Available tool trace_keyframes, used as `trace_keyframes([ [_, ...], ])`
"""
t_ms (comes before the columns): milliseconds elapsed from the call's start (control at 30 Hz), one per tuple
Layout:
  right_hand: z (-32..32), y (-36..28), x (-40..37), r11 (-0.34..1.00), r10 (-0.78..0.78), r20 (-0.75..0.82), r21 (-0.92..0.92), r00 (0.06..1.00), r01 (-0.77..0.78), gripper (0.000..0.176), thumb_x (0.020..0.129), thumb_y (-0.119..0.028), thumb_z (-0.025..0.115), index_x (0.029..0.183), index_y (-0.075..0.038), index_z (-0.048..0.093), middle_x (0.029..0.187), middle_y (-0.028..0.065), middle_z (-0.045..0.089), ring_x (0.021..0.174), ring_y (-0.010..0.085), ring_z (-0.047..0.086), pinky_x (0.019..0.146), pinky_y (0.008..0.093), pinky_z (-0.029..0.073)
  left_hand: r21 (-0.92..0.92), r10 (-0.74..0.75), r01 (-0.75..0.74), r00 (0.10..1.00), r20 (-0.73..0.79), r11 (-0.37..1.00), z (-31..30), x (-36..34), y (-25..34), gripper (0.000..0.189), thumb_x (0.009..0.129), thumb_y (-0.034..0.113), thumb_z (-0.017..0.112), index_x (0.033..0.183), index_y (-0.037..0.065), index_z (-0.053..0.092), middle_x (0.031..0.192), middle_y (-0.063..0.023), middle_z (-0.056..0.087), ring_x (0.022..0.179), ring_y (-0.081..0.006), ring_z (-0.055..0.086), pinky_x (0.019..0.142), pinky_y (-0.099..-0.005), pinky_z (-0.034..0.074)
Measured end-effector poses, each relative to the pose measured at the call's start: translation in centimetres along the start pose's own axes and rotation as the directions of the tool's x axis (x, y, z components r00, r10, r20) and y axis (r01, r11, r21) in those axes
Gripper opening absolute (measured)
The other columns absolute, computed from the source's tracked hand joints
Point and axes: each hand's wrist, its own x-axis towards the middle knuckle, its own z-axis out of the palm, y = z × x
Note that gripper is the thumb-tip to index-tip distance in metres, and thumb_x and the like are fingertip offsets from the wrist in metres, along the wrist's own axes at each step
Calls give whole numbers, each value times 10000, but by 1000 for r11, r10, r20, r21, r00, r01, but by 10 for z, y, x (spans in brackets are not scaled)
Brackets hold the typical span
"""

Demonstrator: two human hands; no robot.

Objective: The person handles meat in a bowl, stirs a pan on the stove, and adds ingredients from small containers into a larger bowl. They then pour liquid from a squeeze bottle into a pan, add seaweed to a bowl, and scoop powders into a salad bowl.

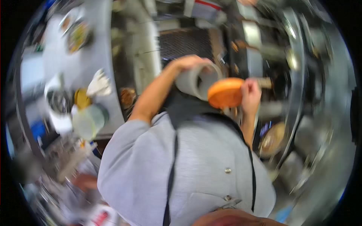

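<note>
Since tub (187,83) and orange lid (226,94) look like light, stiff plastic, wall and rim suit gripping: left hand (191,62) clasps tub ahead of grey shirt (207,150), right hand (250,92) pinches lid beside tub's mouth.

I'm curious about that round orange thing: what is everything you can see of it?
The orange disc looks like a plastic lid: round, plain, brighter along its upper edge. The right hand holds it by its right-hand edge, tilted and off any counter. It is beside the open mouth of a pale, cylindrical container, not covering it; whether the two touch is unclear. Motion blur hides any markings or fine texture.
</note>
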Motion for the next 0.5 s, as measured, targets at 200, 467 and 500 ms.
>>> trace_keyframes([
  [200, -18, 13, 21, 981, -116, -131, -169, 985, 93, 249, 857, -279, 651, 919, -38, 630, 747, 90, 600, 673, 202, 571, 627, 333, 463, -115, 267, -249, 946, 186, 962, 45, 3, 44, 390, 918, 195, 465, 1152, -93, 588, 1488, -125, 282, 1288, -208, 377, 1062, -292, 288],
  [467, 31, -4, -16, 752, -518, 144, -393, 843, 529, 98, 794, -156, 632, 848, -74, 627, 802, 116, 599, 835, 283, 595, 737, 410, 473, -94, -77, 78, 997, 17, 992, 66, 12, 48, 363, 928, 228, 492, 1118, -66, 589, 1199, -47, 502, 1063, -128, 490, 920, -258, 388],
  [500, 48, 8, -17, 734, -597, 216, -240, 772, 635, 49, 750, -102, 597, 790, -73, 605, 836, 78, 635, 813, 290, 620, 701, 410, 489, -92, -123, 121, 992, -18, 988, 73, 15, 48, 346, 928, 225, 497, 1104, -56, 596, 1178, -39, 510, 1028, -118, 505, 879, -255, 419],
])
